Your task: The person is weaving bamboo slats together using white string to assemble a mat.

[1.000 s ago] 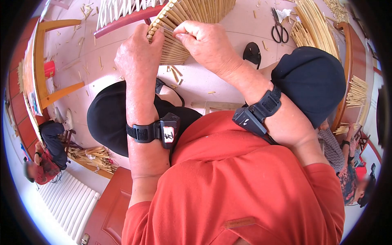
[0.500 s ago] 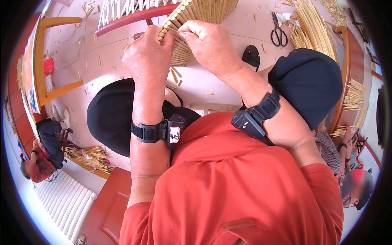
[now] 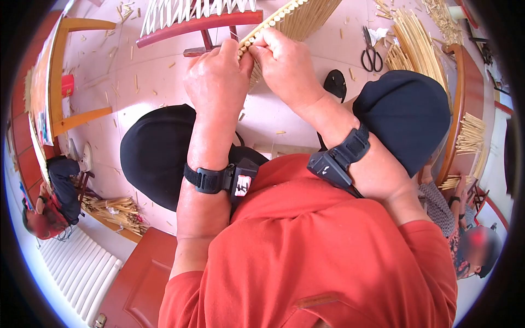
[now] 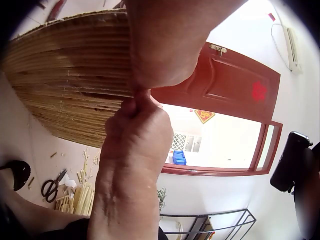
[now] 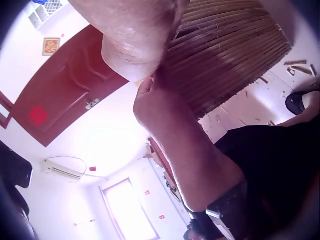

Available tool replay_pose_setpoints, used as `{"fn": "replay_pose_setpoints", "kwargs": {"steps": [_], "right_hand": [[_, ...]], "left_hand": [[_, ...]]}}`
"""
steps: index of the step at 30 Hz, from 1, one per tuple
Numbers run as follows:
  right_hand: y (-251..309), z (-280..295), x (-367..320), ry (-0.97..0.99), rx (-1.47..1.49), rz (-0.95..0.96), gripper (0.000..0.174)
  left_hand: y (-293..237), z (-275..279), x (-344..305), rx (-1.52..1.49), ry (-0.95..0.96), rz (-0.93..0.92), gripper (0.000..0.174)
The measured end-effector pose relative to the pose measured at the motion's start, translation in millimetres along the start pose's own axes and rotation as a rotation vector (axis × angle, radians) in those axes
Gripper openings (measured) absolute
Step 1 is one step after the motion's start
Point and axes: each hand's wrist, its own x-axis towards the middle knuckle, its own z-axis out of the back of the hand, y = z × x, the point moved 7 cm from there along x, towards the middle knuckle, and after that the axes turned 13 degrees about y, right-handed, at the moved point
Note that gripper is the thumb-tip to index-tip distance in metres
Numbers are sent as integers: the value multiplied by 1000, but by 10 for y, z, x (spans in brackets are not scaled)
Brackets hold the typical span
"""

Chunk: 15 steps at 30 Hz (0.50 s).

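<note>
A panel of straw-coloured stalks [image 3: 309,21], laid side by side and bound, slants up from both hands in the head view. Round cut stalk ends line its near edge [image 3: 273,19]. My left hand [image 3: 219,76] grips the lower end of that edge, thumb on the stalk side. Beside it, my right hand [image 3: 287,65] has thumb and forefinger pinched at the same edge, close to the left thumb. The panel's broad side [image 4: 70,75] fills the upper left of the left wrist view. In the right wrist view, the panel [image 5: 225,55] lies behind both hands, whose fingertips are mostly hidden.
Black scissors [image 3: 371,57] lie on the floor near a bundle of stalks [image 3: 413,41]. A red-framed rack [image 3: 202,27] with white strands stands ahead. Cut bits litter the pink floor [image 3: 158,82]. A wooden bench [image 3: 57,76] is at left; people sit at both sides.
Both hands come closer together, the left moving right toward the right hand. The panel shifts right and up. The thin strand seen earlier between the hands no longer shows there.
</note>
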Motion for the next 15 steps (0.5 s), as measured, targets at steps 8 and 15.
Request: {"fn": "replay_pose_setpoints", "kwargs": {"steps": [8, 15], "right_hand": [[-364, 33, -843, 266, 759, -484, 8], [-781, -95, -1583, 272, 1150, -726, 12]], "left_hand": [[-231, -123, -632, -588, 463, -59, 56], [-489, -435, -1031, -759, 638, -276, 71]]}}
